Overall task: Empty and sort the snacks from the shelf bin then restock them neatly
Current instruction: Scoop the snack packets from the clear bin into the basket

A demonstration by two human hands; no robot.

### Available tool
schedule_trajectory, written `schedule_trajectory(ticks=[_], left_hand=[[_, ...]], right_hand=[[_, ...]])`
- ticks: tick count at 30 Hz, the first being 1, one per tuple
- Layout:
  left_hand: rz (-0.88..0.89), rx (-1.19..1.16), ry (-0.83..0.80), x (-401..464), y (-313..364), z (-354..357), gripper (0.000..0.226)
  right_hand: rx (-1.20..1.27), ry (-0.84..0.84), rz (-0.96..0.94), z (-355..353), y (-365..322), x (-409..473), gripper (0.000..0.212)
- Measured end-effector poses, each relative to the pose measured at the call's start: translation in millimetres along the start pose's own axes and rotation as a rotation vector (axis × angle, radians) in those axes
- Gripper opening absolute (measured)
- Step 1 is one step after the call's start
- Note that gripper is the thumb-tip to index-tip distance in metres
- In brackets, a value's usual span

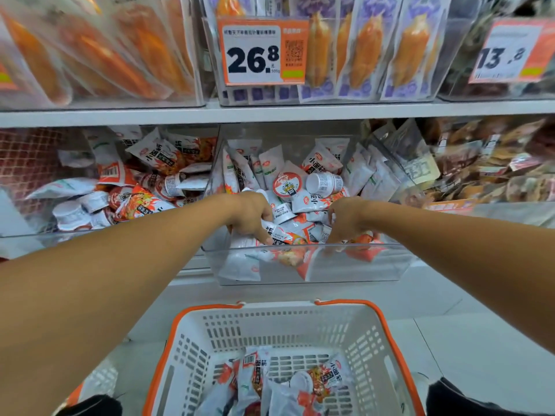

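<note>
A clear plastic shelf bin [354, 267] on the middle shelf is pulled forward and holds several white and orange snack packets [312, 202] plus small round cups. My left hand [253, 216] reaches into the bin's front and its curled fingers grip a snack packet [277, 234]. My right hand [348, 219] is also inside the bin, fingers curled down onto the packets near the front wall; what they hold is partly hidden. Below, a white basket [300, 328] with orange handles holds several of the same packets [258, 373].
A neighbouring bin [90, 232] on the left holds similar packets; a bin of brown packets [486, 175] stands to the right. The upper shelf carries orange snack bags and price tags [261, 51]. Pale floor tiles [468, 349] lie around the basket.
</note>
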State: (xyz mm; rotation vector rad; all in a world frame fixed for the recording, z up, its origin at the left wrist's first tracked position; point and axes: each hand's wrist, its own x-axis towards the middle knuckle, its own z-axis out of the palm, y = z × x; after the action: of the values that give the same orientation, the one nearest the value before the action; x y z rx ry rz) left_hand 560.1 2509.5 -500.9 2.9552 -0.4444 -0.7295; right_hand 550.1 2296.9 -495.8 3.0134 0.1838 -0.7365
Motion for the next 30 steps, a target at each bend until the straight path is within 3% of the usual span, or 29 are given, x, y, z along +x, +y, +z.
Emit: schedule_trajectory(ticks=[5,8,12,15,20,22,25,30], left_hand=[[0.099,-0.019,0.192,-13,1,-20,0.064],[0.122,-0.052,0.291,-24,0,-34,0.057],[0.156,-0.119,0.381,-51,-2,-52,0.034],[0.188,-0.165,0.487,-80,-2,-60,0.025],[0.289,-0.251,0.577,-138,1,-63,0.018],[0.328,-0.257,0.565,-164,7,-58,0.017],[0.402,-0.267,0.461,-193,9,-35,0.016],[0.41,-0.153,0.164,-182,-7,71,0.018]], right_hand=[[0.393,0.047,0.037,-5,4,-4,0.064],[0.511,0.074,0.018,-15,8,-17,0.065],[0.761,0.079,-0.003,-33,16,-39,0.048],[0.946,0.13,-0.087,-47,21,-63,0.045],[1.148,-0.007,-0.373,-49,20,-108,0.044],[1.179,-0.074,-0.486,-37,18,-126,0.038],[1.171,-0.185,-0.562,-7,15,-138,0.05],[0.861,-0.278,-0.364,116,-8,-125,0.04]])
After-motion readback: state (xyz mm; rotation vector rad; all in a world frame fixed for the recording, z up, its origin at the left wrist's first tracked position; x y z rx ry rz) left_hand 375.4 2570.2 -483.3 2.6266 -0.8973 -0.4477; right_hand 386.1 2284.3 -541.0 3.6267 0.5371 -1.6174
